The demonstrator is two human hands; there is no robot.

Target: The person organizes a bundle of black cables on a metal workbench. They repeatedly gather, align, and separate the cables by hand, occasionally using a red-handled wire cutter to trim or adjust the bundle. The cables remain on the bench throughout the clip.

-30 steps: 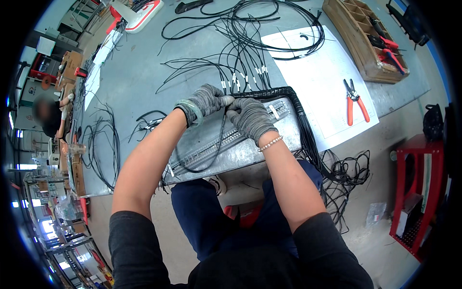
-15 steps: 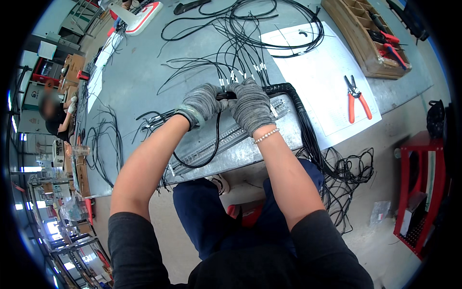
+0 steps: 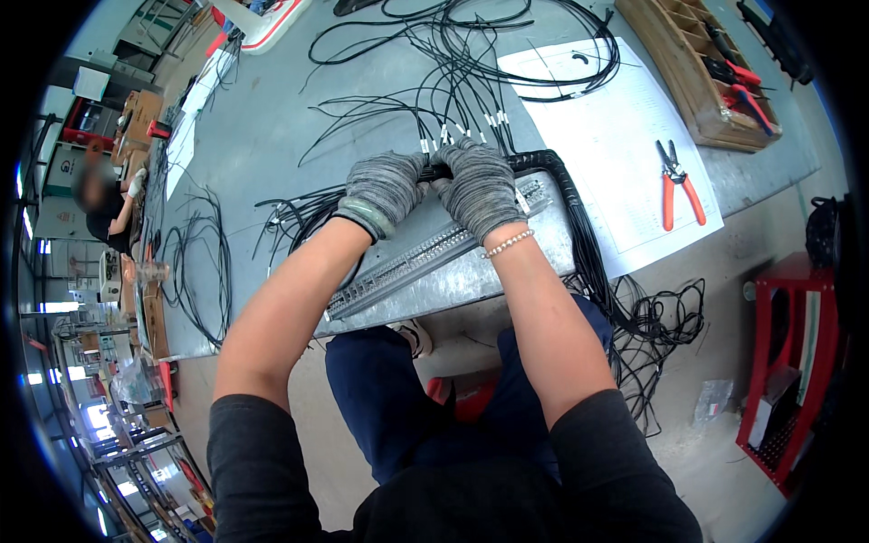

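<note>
The black cable bundle lies near the table's front edge, on the far rim of a long metal panel. Where both gloved hands meet on it, the bundle is covered; how the fingers sit underneath cannot be made out. The left hand is curled shut around the bundle's left stretch, and the right hand lies folded over it just beside, knuckles up, thumbs nearly touching.

The bundle runs roughly left to right under the hands, then bends at the panel's right end and drops along it toward the front edge, spilling over into a loose tangle of wire hanging below the table. Thin branch wires with white sleeves fan away from the hands toward the far edge. The panel's long axis slants from front left to far right.

To the right, a white paper sheet carries red-handled pliers, well apart from the hands. A wooden tray sits at the far right corner, partly cut off. Bare table opens to the left of the hands, up to loose wire loops.
</note>
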